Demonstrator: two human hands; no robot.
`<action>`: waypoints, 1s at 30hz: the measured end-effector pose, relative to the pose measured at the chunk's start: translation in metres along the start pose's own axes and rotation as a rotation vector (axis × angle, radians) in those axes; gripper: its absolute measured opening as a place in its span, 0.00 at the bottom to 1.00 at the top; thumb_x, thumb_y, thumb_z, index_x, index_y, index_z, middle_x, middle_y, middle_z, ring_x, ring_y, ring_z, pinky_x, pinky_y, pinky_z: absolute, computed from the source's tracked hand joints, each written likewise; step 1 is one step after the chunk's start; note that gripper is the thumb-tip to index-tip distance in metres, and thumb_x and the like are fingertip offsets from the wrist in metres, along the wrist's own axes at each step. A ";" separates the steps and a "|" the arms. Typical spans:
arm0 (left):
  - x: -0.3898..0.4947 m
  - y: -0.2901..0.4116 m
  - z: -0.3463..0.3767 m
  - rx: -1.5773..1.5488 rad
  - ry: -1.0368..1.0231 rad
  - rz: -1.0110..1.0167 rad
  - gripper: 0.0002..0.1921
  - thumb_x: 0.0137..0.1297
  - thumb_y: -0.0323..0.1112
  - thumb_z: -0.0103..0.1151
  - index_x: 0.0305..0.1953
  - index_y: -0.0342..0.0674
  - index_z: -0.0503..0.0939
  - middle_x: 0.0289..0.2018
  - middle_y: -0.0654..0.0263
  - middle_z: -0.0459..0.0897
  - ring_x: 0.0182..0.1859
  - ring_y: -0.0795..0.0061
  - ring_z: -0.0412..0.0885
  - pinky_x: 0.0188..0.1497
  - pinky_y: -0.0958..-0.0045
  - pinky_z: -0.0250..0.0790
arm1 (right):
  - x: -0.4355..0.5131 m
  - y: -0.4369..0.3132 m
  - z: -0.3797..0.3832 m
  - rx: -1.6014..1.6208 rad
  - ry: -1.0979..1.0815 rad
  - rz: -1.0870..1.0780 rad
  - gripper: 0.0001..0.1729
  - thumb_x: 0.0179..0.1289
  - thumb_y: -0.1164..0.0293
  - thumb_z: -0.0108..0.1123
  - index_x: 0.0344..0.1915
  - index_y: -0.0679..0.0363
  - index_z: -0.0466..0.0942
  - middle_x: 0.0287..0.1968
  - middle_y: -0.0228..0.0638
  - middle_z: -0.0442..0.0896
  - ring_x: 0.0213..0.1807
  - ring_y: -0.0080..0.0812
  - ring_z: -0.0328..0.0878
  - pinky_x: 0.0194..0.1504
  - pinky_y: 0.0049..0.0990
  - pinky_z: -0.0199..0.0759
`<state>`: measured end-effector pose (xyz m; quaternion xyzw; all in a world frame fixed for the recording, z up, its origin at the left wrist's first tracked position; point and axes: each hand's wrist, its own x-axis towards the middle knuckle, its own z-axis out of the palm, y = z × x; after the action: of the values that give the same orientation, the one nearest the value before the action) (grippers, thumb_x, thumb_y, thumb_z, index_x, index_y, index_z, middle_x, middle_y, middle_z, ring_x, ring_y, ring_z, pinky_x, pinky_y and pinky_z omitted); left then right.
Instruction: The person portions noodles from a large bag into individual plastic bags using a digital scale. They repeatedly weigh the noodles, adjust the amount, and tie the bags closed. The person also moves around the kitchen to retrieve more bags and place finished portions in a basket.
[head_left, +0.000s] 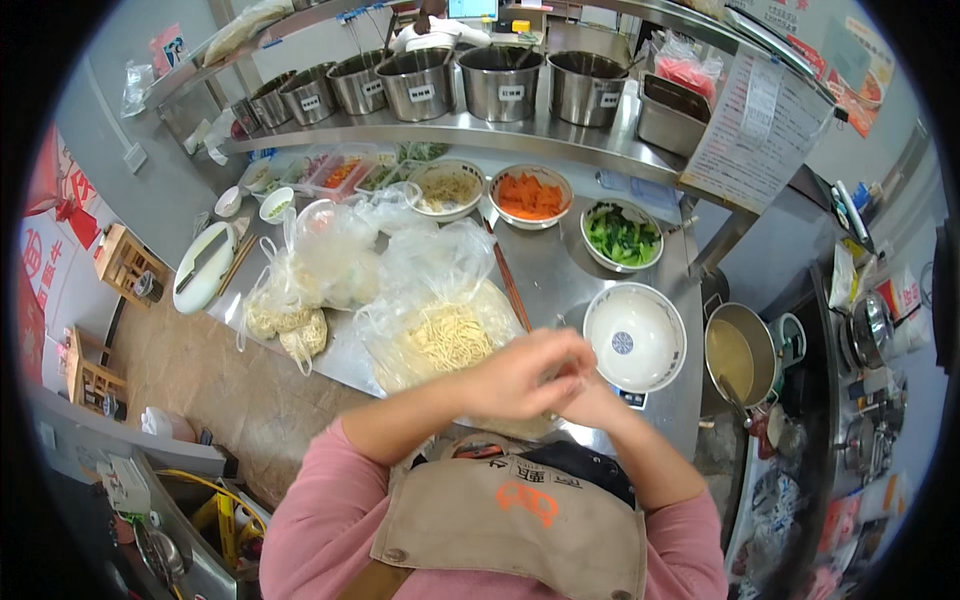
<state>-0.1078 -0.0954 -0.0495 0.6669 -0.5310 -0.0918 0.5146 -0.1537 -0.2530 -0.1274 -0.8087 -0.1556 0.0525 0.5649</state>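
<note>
My left hand (525, 375) reaches across to the right, its fingers bent over my right hand (589, 397). The two meet in front of me, and whatever lies between their fingers is hidden. Just beyond them stands a white patterned bowl (636, 339) with nothing in it, apparently on a digital scale (632, 399). Fresh noodles (454, 336) lie in an opened clear plastic bag (427, 262) left of my hands. A pair of brown chopsticks (511, 281) rests beside that bag, pointing away from me.
Bowls of carrot pieces (530, 199), leafy greens (621, 234) and pale shreds (447, 191) line the back. Bagged noodles (289, 330) and a white cutting board with a knife (204, 266) lie left. Steel pots (501, 86) fill the shelf. A broth pot (731, 360) stands right.
</note>
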 end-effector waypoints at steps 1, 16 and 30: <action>-0.010 -0.011 0.003 0.161 0.049 0.080 0.14 0.55 0.25 0.58 0.43 0.37 0.71 0.37 0.63 0.77 0.41 0.68 0.76 0.47 0.69 0.66 | 0.004 0.008 0.015 0.090 0.102 0.003 0.14 0.57 0.71 0.53 0.43 0.63 0.76 0.32 0.40 0.80 0.32 0.27 0.74 0.35 0.25 0.68; -0.111 -0.125 0.064 -0.525 0.592 -0.293 0.11 0.73 0.35 0.33 0.40 0.36 0.66 0.35 0.58 0.78 0.44 0.71 0.74 0.55 0.68 0.63 | 0.003 -0.008 0.044 0.293 0.477 0.216 0.10 0.61 0.67 0.58 0.31 0.64 0.78 0.23 0.26 0.75 0.26 0.16 0.67 0.31 0.18 0.63; -0.089 -0.123 0.077 -0.847 -0.287 -0.484 0.16 0.64 0.38 0.45 0.51 0.41 0.70 0.17 0.72 0.64 0.19 0.84 0.61 0.22 0.81 0.53 | 0.018 0.038 0.048 0.710 0.411 0.196 0.12 0.69 0.66 0.46 0.26 0.56 0.65 0.20 0.22 0.65 0.19 0.13 0.56 0.21 0.14 0.49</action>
<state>-0.1209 -0.0813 -0.2189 0.4842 -0.3427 -0.5065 0.6257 -0.1417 -0.2161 -0.1787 -0.5683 0.0659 -0.0060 0.8202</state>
